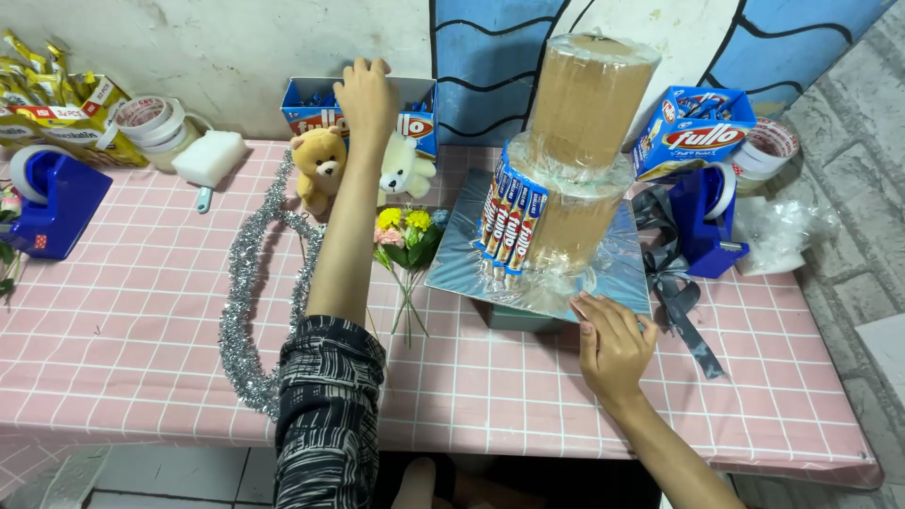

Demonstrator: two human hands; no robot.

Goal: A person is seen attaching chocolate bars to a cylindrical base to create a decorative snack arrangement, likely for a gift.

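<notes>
Two hands are out over the table (141,283): the left hand (366,94) reaches into an open blue box (306,108) by the wall, fingers curled, grip unclear; the right hand (613,341) lies flat, fingers loose, on the silver board (622,269) under a two-tier cardboard tower (580,141). Two teddy bears (320,168), flowers (407,236) and tinsel (240,292) lie around the left arm.

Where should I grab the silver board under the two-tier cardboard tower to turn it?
Probably the silver board is best held by its front edge, from the near side, where the right hand already rests at its corner. The tower fills its middle, wafer sticks line the left face, and the blue tape dispenser crowds the right edge.
</notes>
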